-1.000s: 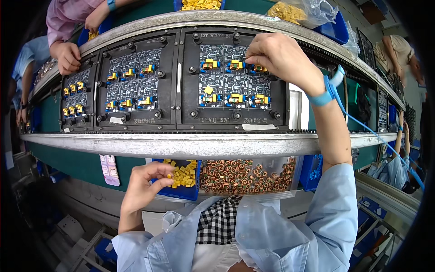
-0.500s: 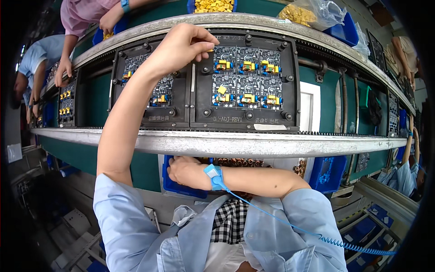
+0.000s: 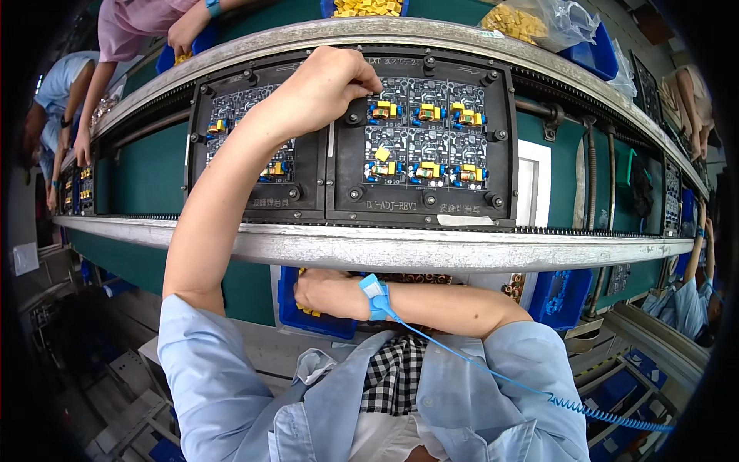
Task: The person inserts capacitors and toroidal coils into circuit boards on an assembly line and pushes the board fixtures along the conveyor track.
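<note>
My left hand [image 3: 323,88] reaches over the black fixture frame [image 3: 346,165], its fingers pinched together at the upper left corner of the circuit board panel [image 3: 382,138]. Whatever the fingertips hold is hidden from view. Yellow block components, blue parts and copper coils stand on the boards. One yellow block [image 3: 382,154] sits tilted on the lower left board. Below the front rail, my right hand [image 3: 331,296], with a blue wrist strap [image 3: 376,299], dips into a blue bin [image 3: 317,323] of yellow blocks. Its fingers are bent down and mostly hidden.
Another fixture with boards [image 3: 275,165] adjoins on the left. Metal rails [image 3: 462,250] run along both sides. Copper coils [image 3: 514,285] and a bin of blue parts [image 3: 554,296] lie to the right. Across the line, a co-worker's hand [image 3: 188,31] is at another bin. A coiled blue cord [image 3: 593,416] trails right.
My left hand has come down and right onto the board's corner. My right hand has shifted slightly right, showing yellow blocks in the bin. The fixtures sit slightly further right. A co-worker's fixture at left moved left.
</note>
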### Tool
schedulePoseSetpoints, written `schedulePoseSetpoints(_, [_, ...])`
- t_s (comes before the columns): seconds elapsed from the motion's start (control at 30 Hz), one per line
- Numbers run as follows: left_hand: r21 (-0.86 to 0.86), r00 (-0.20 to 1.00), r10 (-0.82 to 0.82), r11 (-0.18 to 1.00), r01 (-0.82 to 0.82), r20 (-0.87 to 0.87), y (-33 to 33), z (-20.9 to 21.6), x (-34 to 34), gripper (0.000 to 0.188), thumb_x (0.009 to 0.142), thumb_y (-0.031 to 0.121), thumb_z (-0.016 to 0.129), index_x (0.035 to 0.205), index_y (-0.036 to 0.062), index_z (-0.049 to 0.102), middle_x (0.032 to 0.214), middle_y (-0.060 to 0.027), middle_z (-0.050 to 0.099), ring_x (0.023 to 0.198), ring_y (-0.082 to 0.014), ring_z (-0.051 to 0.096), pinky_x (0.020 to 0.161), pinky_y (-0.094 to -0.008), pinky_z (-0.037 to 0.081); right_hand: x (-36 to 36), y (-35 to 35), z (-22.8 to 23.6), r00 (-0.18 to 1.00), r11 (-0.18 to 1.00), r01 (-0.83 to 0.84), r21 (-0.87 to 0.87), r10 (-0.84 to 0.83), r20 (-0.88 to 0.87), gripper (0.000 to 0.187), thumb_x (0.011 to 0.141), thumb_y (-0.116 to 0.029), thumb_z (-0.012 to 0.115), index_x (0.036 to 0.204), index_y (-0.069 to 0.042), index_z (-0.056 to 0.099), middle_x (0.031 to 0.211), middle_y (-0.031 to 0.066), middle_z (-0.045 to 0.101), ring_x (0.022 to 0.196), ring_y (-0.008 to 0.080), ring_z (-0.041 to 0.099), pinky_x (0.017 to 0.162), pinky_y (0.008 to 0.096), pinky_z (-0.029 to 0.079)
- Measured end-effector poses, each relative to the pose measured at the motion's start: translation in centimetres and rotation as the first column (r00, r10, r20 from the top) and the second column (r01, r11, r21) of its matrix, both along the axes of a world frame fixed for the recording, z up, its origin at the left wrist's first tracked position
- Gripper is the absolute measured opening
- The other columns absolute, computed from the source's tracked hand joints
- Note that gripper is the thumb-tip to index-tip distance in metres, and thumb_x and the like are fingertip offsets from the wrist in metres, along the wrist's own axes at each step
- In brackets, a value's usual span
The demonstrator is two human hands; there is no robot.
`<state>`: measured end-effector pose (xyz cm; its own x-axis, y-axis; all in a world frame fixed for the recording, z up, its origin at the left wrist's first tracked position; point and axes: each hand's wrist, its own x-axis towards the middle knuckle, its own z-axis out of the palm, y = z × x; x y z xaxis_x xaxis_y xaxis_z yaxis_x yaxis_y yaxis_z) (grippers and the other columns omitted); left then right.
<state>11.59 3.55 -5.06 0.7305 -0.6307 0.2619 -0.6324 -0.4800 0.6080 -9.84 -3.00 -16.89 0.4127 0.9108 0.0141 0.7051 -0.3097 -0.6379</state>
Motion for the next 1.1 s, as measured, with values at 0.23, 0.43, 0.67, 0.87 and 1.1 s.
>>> schedulePoseSetpoints(0.23, [0.082,0.99,0.056,0.996,-0.045,-0.126,-0.6,0.6,-0.3,0.009,0.074,-0.007,0.064,0.082,-0.0044,0.067,0.076,-0.008,0.066,0.062,-0.0154,0.058,0.058,-0.0276,0.046,0.1,-0.6,1.1,0.988,0.997,0.054,-0.054,-0.061,-0.144,0.019,0.077,-0.001,0.052,0.088,0.01,0.062,0.064,0.0159,0.061,0.051,0.026,0.053,0.051,0.0354,0.048])
schedulePoseSetpoints(0.43, [0.056,0.993,0.029,0.998,-0.023,-0.111,-0.6,-0.5,0.2,0.012,0.073,-0.007,0.064,0.085,-0.004,0.064,0.073,-0.0077,0.064,0.062,-0.0161,0.058,0.059,-0.0288,0.046,0.3,-1.1,3.7,0.974,0.964,0.111,-0.244,-0.057,0.218,0.024,0.077,-0.001,0.052,0.096,0.011,0.058,0.073,0.0189,0.063,0.056,0.0276,0.056,0.053,0.0365,0.049])
schedulePoseSetpoints(0.67, [0.021,0.999,-0.017,1.0,0.018,-0.052,-1.0,-0.7,0.2,0.02,0.074,-0.008,0.063,0.093,-0.0022,0.058,0.07,-0.0082,0.064,0.057,-0.0184,0.057,0.056,-0.0308,0.046,1.7,-3.2,5.8,0.991,0.992,-0.072,-0.105,0.059,-0.123,0.015,0.078,-0.002,0.053,0.088,0.008,0.057,0.081,0.0183,0.062,0.065,0.0287,0.06,0.059,0.0371,0.051])
schedulePoseSetpoints(0.87, [0.081,1.0,0.021,0.996,-0.022,0.005,-1.0,-0.5,-0.3,0.024,0.074,-0.009,0.062,0.097,-0.0018,0.056,0.07,-0.0089,0.064,0.055,-0.0208,0.057,0.054,-0.0324,0.045,1.7,-6.0,8.5,0.998,0.999,-0.047,0.024,0.046,0.033,0.009,0.077,-0.003,0.055,0.081,0.005,0.058,0.076,0.0155,0.06,0.061,0.0281,0.057,0.06,0.0374,0.049])
schedulePoseSetpoints(1.1, [-0.001,1.0,0.021,1.0,-0.021,-0.013,-1.1,-0.7,-0.3,0.026,0.074,-0.008,0.062,0.098,-0.0019,0.056,0.068,-0.0097,0.063,0.054,-0.022,0.057,0.054,-0.0335,0.044,2.6,-8.3,10.8,0.999,0.992,-0.053,0.112,0.052,0.006,0.006,0.076,-0.003,0.056,0.081,0.001,0.055,0.078,0.0128,0.056,0.066,0.0267,0.055,0.066,0.036,0.047])
